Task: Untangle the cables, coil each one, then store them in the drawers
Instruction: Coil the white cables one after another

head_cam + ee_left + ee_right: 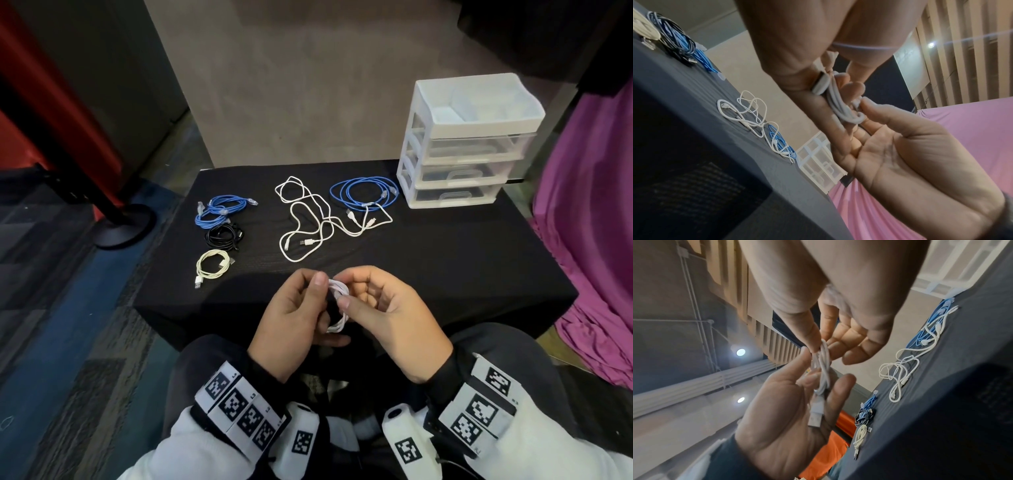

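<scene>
Both hands hold a small white cable coil [339, 305] above the near edge of the desk [445, 274]. The left hand [294, 315] has its grip clamped on the coil, and the right hand [387, 308] pinches it too.

1. The drawer unit [462, 144] stands at the bench's [445, 274] far right corner.
2. Just left of it lies a coiled cable [363, 193], overlapped by loose tangled cables [308, 219].
3. Three coils [219, 236] lie well apart, at far left.
</scene>
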The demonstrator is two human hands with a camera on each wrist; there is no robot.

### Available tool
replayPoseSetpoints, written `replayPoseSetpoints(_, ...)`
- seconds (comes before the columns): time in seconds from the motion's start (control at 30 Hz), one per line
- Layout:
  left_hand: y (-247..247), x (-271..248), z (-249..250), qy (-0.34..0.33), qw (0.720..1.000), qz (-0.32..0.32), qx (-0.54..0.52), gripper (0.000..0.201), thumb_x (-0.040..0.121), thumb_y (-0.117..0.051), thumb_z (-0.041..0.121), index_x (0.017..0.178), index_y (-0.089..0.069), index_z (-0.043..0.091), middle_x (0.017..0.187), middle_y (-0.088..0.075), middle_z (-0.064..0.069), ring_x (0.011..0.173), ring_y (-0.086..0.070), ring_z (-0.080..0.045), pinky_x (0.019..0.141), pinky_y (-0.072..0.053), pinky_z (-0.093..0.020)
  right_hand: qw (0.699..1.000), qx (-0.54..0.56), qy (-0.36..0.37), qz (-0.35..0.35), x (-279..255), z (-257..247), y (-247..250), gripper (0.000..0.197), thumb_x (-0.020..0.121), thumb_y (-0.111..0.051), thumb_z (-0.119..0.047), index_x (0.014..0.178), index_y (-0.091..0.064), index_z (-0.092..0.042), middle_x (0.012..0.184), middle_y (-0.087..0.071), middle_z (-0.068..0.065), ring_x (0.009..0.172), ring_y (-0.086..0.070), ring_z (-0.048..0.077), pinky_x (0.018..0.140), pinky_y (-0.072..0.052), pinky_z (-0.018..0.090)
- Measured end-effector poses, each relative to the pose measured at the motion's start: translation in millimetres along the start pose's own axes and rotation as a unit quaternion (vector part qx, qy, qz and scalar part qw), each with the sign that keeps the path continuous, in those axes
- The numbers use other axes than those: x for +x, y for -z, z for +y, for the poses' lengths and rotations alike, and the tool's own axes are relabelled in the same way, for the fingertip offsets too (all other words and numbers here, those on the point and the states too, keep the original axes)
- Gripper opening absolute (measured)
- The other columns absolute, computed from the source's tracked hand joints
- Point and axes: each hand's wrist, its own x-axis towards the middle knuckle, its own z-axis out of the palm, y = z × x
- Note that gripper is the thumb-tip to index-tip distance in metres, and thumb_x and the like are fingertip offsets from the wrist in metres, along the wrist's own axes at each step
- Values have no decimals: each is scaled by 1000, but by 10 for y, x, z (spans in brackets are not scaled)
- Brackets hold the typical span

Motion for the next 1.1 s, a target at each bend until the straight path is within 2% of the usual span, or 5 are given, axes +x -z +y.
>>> replayPoseSetpoints(0.33,-16,63,-90,75,994,15,-80,44,107,-43,42,112,-70,8,104,-65,-36,90,-61,-34,76,-61,-44,967,-231,105,21,44,59,-22,31,88,-75,-5,112,-72,-24,99,-65,-2,85,-66,19,76,-57,34)
replayPoseSetpoints(0.57,8,79,-150,91,989,42,-105,49,105,-49,40,64,-67,21,58,-42,-2,53,-43,-12,79,-60,-54,941,-304,147,-17,69,-24,66,21,90,-73,-5,103,-72,-21,102,-67,-5,92,-65,22,80,-55,37)
replayPoseSetpoints(0.73,13,98,-215,81,988,47,-122,40,103,-54,36,75,-65,10,59,-43,-4,51,-43,-13,81,-56,-57,924,-353,148,3,71,30,32,17,86,-82,-12,96,-72,-22,92,-65,-7,86,-64,18,74,-53,31)
replayPoseSetpoints(0.93,88,132,-225,35,995,1,-98,41,95,-61,46,87,-69,7,60,-38,-2,53,-45,-13,73,-55,-44,995,-57,-19,81,116,-13,0,6,94,-71,-4,96,-75,-8,89,-78,12,81,-76,22,76,-59,29)
replayPoseSetpoints(1.1,142,190,-194,-4,998,-28,-63,40,97,-62,41,95,-70,2,65,-50,-4,58,-53,-16,72,-52,-41,979,159,-111,67,206,-53,26,9,91,-65,-2,99,-70,-2,83,-72,15,69,-68,17,66,-60,26)
